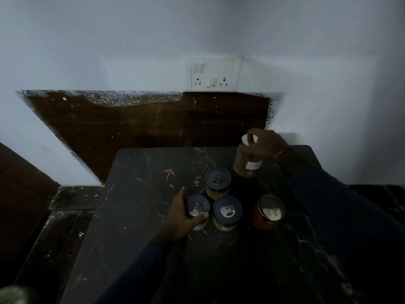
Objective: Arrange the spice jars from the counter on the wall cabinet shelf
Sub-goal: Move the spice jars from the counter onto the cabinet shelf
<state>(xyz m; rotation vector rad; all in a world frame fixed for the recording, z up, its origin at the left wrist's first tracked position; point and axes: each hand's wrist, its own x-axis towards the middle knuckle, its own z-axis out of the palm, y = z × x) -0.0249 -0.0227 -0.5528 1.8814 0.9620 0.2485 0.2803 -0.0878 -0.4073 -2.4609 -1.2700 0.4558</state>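
Evidently to carry two at once, the right hand clamps a white-lidded brown spice jar, tilted over the marble counter, while the left hand curls round a dark-lidded white-powder jar standing there; no shelf shows.

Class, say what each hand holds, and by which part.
Right hand grips the brown jar by its top; left hand grips the white-filled jar round its side.

No legible text; jar label, lid markings blurred.
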